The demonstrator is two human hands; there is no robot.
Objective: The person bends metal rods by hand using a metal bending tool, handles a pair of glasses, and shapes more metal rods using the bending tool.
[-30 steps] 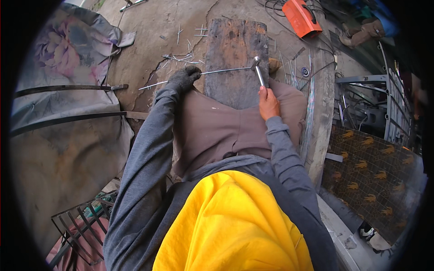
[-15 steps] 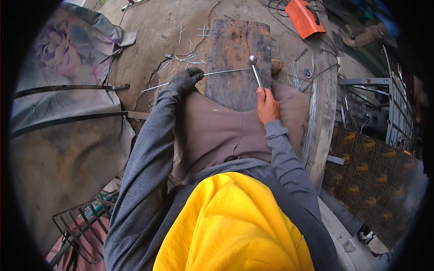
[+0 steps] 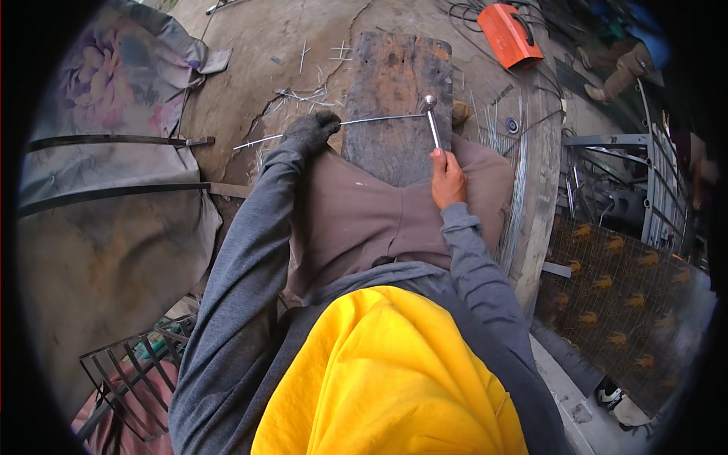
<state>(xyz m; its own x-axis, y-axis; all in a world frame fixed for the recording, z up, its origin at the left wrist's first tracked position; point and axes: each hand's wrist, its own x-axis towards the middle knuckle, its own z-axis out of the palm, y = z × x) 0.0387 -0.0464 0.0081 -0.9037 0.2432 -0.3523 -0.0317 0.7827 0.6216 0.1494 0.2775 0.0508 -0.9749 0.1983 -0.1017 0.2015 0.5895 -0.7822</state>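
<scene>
Left hand, in a dark work glove, is clamped on a thin straight steel rod that lies crosswise over a weathered, rust-stained wooden plank. Right hand, bare, is closed around the handle of a small metal hammer, with its head sitting right at the rod's far end on the plank. An orange boxy machine sits on the concrete floor beyond.

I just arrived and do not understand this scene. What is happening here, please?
A person sits astride a worn wooden plank on the ground. The gloved left hand holds a thin metal rod laid across the plank. The bare right hand grips a hammer, its head at the rod's right end. Short cut wire pieces lie on the concrete, and an orange machine stands farther off.
</scene>
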